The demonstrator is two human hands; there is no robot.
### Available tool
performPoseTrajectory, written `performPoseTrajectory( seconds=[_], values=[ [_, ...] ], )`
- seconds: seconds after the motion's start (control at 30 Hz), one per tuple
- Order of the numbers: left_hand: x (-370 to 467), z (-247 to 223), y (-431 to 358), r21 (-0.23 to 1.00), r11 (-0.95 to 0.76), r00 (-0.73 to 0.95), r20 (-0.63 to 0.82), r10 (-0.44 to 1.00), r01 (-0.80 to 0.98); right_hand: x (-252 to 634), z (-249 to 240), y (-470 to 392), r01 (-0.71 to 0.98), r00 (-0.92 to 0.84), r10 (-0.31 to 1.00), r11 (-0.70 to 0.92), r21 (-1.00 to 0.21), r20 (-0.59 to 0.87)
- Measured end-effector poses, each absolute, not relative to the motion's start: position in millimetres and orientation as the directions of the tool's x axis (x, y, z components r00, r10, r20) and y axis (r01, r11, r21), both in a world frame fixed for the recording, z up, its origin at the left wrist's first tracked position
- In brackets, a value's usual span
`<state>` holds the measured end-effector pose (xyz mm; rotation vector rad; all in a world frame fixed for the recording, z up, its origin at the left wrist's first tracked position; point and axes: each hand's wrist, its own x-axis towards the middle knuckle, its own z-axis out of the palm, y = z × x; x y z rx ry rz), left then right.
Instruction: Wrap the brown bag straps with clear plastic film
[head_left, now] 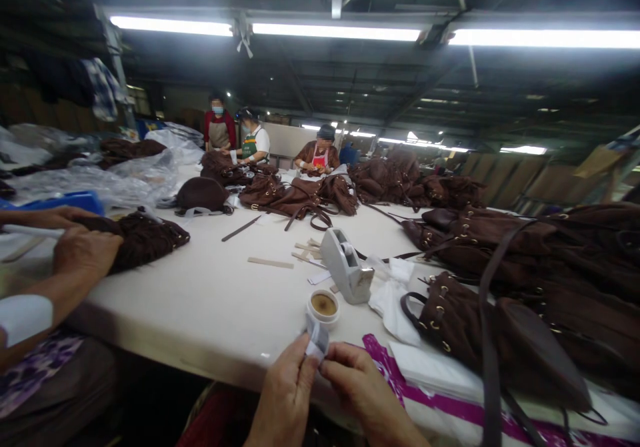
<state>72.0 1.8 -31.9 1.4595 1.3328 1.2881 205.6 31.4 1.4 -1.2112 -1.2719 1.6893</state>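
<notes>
Hands: the left hand [285, 390] and right hand [367, 383] are closest, both pinching a small grey-white piece [317, 340] with thumb and fingers.
Small piece: it is up by the counter's [175, 300] near edge, in front of the white tub [323, 307]. If the fingers slip, it could drop off the edge. It looks thin, so a hard tug might bend it. Fingers cover much of it; I can't tell what it is.
White tub: a bump from hands so near might tip it. The brown stuff inside could be wet or dry; I can't tell.
Tape dispenser [345, 267]: it stands behind the tub. A knock could push it into the loose tan strips [270, 263].
Brown bag [450, 320]: its long strap [493, 380] might catch the right arm. The strap's bottom is cut off.
Co-worker's hand [85, 250]: at the left, it hides part of a dark bag [150, 240].
Far people [320, 150]: too small and blurry to see their work.
</notes>
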Motion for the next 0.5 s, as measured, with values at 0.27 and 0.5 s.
performPoseTrajectory(
  seconds=[0.27,0.5],
  values=[
    [79,-47,-7,0.962,-0.219,0.051,0.214,0.976,0.161,228,-20,28,-0.226,-0.709,0.537,-0.787,-0.574,-0.457],
    [83,-36,-10,0.981,-0.193,0.032,0.192,0.981,0.016,230,-35,21,-0.296,-0.766,0.554,-0.755,-0.585,-0.326]
  ],
)
